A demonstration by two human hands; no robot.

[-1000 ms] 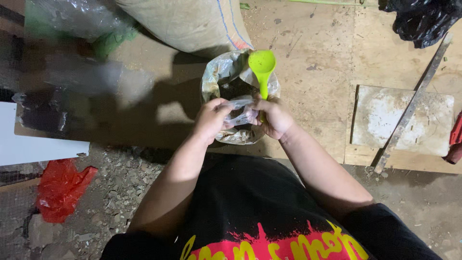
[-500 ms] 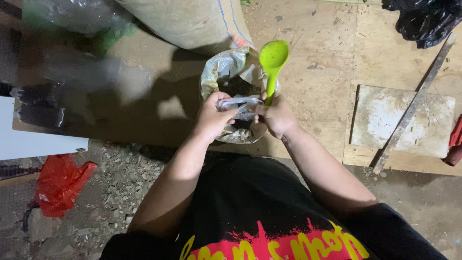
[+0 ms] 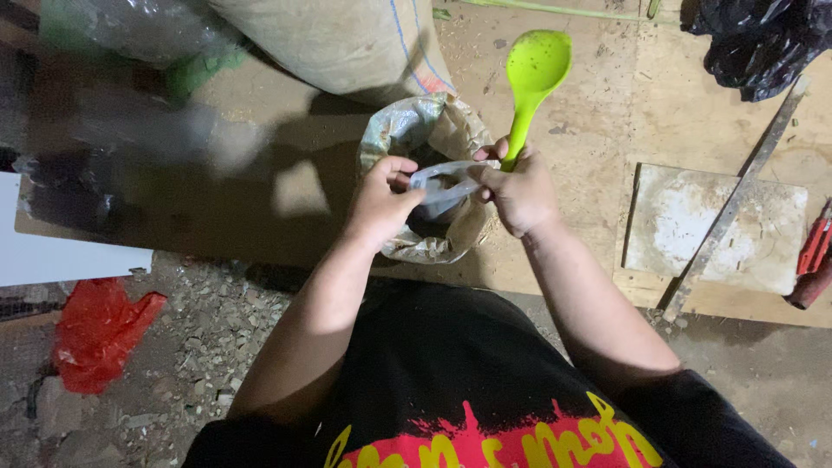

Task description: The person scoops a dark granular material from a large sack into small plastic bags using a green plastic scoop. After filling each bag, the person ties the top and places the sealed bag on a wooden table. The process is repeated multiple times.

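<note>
My left hand [image 3: 380, 201] and my right hand [image 3: 518, 192] together pinch a small clear plastic bag [image 3: 440, 180] and hold it stretched between them. In my right hand I also grip the handle of a lime green plastic scoop [image 3: 530, 76], whose bowl points up and away to the right. Just below the small bag stands an open crumpled plastic sack [image 3: 426, 130] with dark soil inside; the hands hover over its mouth.
A large woven tan sack [image 3: 347, 39] lies behind. A pale slab [image 3: 719, 225] and a metal bar [image 3: 737, 199] lie at right, black plastic [image 3: 763, 39] at top right, a red bag [image 3: 95, 334] on rubble at lower left, a white board [image 3: 52, 256] at left.
My right hand has swung the green scoop up and to the right, away from the sack's mouth. Both hands have lifted slightly and pulled the small bag wider.
</note>
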